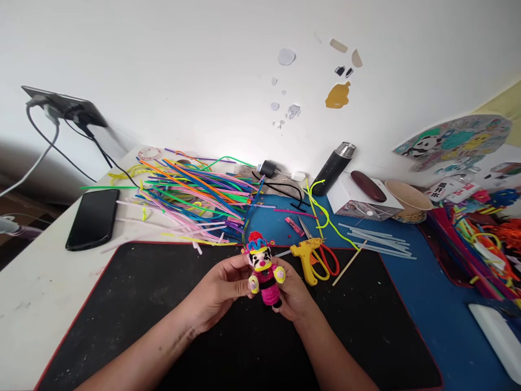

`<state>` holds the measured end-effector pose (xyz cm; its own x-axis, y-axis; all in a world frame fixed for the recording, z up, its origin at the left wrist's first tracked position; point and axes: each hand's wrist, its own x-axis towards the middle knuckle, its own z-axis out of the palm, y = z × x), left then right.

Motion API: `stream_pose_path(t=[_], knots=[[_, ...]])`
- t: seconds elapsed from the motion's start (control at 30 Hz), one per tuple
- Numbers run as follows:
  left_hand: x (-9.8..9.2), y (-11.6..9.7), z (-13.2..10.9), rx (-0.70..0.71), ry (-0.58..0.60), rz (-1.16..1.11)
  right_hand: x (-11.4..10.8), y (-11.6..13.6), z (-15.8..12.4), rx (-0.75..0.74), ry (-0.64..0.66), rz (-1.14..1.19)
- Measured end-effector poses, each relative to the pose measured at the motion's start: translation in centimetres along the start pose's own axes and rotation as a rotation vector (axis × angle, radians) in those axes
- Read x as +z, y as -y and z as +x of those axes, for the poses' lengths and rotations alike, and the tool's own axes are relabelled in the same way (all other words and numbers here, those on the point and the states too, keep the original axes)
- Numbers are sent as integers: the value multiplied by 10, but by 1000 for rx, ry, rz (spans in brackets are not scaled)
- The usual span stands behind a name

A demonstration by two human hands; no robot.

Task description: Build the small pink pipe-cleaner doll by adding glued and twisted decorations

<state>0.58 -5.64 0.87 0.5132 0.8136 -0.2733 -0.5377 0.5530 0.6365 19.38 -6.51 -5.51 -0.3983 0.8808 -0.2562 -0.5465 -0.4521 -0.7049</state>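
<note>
A small pipe-cleaner doll (264, 271) with a white face, a red and blue headpiece and a pink body stands upright over the black mat (142, 315). My left hand (220, 290) pinches it from the left and my right hand (293, 293) grips it from the right and behind. Both hands are closed on the doll. Just beyond them lie a yellow glue gun (306, 255) and red-handled scissors (328, 259).
A heap of coloured pipe cleaners (191, 195) lies at the back left, a black phone (93, 218) left of it. A black flask (334, 168), a white box (362, 203), a paper cup (407, 201) and more pipe cleaners (480, 239) fill the right.
</note>
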Motion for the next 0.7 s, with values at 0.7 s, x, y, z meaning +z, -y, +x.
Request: stream_pose_path(t=[0.7], knots=[[4,3,-5,170,9,267,2,-3,-1,47,-22,31]])
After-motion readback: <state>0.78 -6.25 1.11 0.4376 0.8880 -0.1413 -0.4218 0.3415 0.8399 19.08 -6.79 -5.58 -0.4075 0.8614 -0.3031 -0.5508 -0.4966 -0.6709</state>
